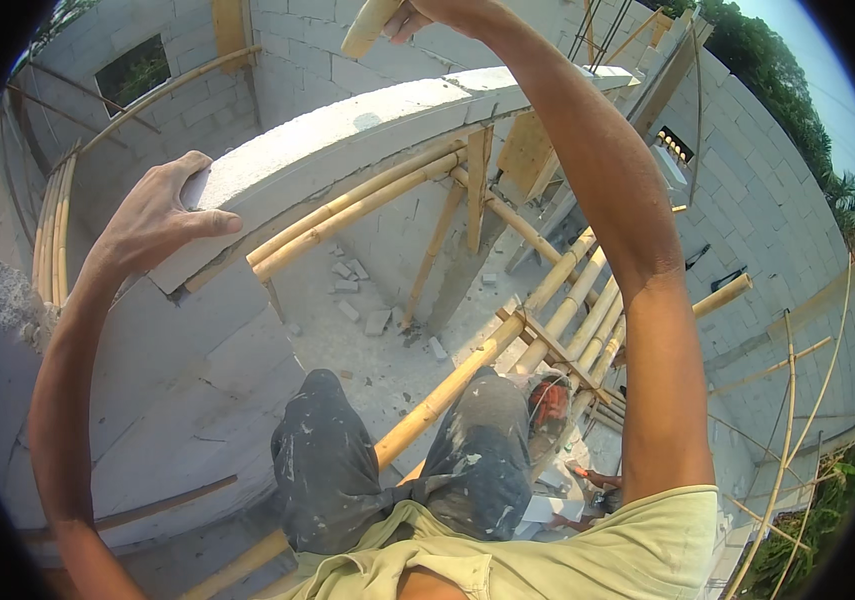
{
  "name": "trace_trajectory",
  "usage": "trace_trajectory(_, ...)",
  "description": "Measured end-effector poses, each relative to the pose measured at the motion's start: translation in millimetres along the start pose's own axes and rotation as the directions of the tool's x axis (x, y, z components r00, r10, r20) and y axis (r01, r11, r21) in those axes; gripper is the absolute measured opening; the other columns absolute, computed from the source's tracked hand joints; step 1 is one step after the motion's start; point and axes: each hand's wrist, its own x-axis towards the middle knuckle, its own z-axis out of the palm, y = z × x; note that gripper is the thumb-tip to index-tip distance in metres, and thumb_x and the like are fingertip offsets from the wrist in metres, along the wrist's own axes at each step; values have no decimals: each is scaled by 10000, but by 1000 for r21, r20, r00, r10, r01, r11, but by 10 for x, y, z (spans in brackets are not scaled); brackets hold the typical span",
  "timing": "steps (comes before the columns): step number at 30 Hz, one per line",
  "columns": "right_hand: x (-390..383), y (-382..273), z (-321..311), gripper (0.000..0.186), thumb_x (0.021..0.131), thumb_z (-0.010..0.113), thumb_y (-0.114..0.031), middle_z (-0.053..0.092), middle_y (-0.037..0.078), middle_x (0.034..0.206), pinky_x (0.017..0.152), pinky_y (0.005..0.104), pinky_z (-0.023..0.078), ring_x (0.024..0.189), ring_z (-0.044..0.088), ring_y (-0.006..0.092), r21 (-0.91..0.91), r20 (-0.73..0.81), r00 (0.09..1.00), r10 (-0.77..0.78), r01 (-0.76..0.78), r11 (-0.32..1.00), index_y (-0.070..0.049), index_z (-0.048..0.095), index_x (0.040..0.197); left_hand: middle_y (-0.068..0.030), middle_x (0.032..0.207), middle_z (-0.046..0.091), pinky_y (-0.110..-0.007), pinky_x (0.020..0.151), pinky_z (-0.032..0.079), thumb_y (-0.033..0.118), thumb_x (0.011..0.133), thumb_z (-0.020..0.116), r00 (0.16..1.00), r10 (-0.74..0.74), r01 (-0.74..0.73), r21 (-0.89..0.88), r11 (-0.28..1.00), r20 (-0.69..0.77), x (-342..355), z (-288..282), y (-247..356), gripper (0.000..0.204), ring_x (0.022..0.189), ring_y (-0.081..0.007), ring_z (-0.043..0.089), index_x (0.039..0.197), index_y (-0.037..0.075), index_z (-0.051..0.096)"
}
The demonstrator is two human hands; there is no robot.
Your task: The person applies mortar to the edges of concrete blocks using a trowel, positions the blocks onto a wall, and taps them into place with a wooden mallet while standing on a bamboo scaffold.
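Note:
My left hand [162, 208] grips the near left end of a white lightweight concrete block [297, 138], thumb on the near face and fingers over the far side. The block lies along the top of a pale wall beam [237, 225]. My right hand [427, 14] is raised above the beam at the top edge of the view, closed around a pale, wood-coloured piece [372, 26]. That piece is cut off by the frame, so its full shape does not show. It is held apart from the block.
Bamboo poles [447, 395] run beneath my legs and to the right as scaffolding. Far below, broken blocks [377, 320] lie on the floor. A co-worker's hand [602, 480] shows at lower right, near an orange object [549, 405]. Block walls [757, 210] stand around.

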Motion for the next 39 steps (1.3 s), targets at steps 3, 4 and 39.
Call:
trace_trajectory(3, -60, 106, 122, 689, 1066, 532, -511, 638, 200, 1320, 940, 407, 547, 1059, 660, 245, -82, 4, 999, 42, -41, 996, -35, 434, 1555, -222, 980, 708, -440, 823, 560, 833, 533, 800, 999, -49, 49, 25, 998, 23, 19, -19, -3, 1100, 915, -334, 713, 1217, -19, 675)
trace_trajectory(4, -60, 110, 101, 690, 1066, 533, -512, 639, 200, 1320, 940, 408, 547, 1059, 660, 246, -85, 0, 999, 50, -50, 995, -36, 434, 1555, -223, 973, 708, -440, 822, 560, 830, 533, 800, 998, -48, 47, 7, 999, 34, 18, -10, 6, 1101, 911, -336, 713, 1222, -21, 673)
trace_trajectory(39, -1975, 1055, 1262, 220, 950, 528, -208, 603, 120, 821, 598, 433, 541, 594, 624, 249, 689, -716, 394, 576, 265, 675, 9, 532, 991, -241, 985, 696, -430, 854, 543, 750, 597, 765, 999, -8, 9, -18, 1000, 53, 16, -58, 138, 1021, 935, -341, 702, 1206, -64, 667)
